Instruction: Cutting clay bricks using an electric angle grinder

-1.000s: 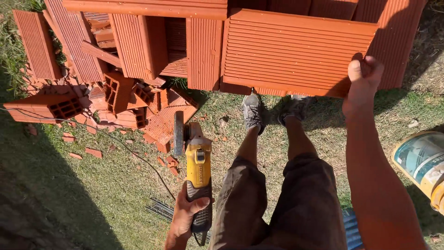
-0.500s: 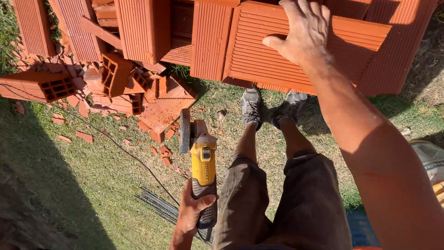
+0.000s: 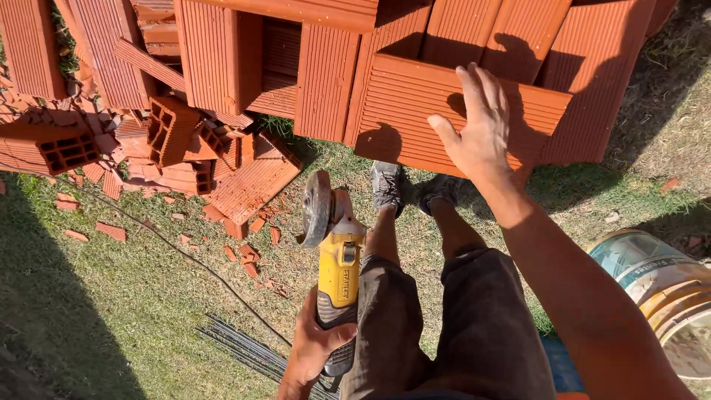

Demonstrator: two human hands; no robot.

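The right arm reaches forward and up across the view, bare to the shoulder, and the right hand (image 3: 480, 130) is spread flat with its fingers apart and the thumb out to the left. It hovers at or against the face of a large ribbed red clay block (image 3: 415, 111), which tilts in the stack just ahead of the person's shoes; whether the palm actually presses on it cannot be told. The hand's shadow falls on the block to its left. That block is orange-red, scored with fine parallel grooves, and leans among other blocks of the same kind.

The left arm hangs low, and the left hand (image 3: 315, 348) is closed around the dark rear grip of a yellow angle grinder (image 3: 337, 259). The tool points away from the hand, toward the blocks, with its grey disc (image 3: 316, 210) at the far end turned edge-on and held above the grass.

Left of the grinder lie broken brick pieces (image 3: 185, 148) and small red chips. Near the left hand, thin steel rods (image 3: 248, 348) lie on the grass. A worn bucket (image 3: 659, 285) stands below the right forearm.
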